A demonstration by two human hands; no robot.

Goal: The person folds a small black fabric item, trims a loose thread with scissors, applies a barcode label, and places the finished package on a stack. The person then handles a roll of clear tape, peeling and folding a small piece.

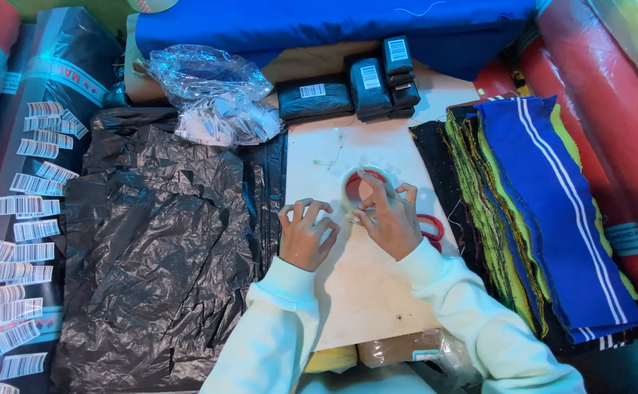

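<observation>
A roll of clear tape (360, 181) with a reddish core sits on the white table (366, 292). My right hand (390, 217) grips the roll from the near side, fingers over its rim. Just left of it, my left hand (306, 232) has its fingers curled, and the fingertips meet the right hand's at the tape's edge. Whether it pinches the tape end I cannot tell. Red-handled scissors (431, 228) lie under my right wrist, mostly hidden.
Crumpled black plastic bags (158, 241) cover the left side. Barcode stickers (31, 219) lie on the far left. A clear bag of labels (217, 98) and black wrapped packets (355, 89) sit at the back. Stacked blue and green fabric pieces (545, 211) lie to the right.
</observation>
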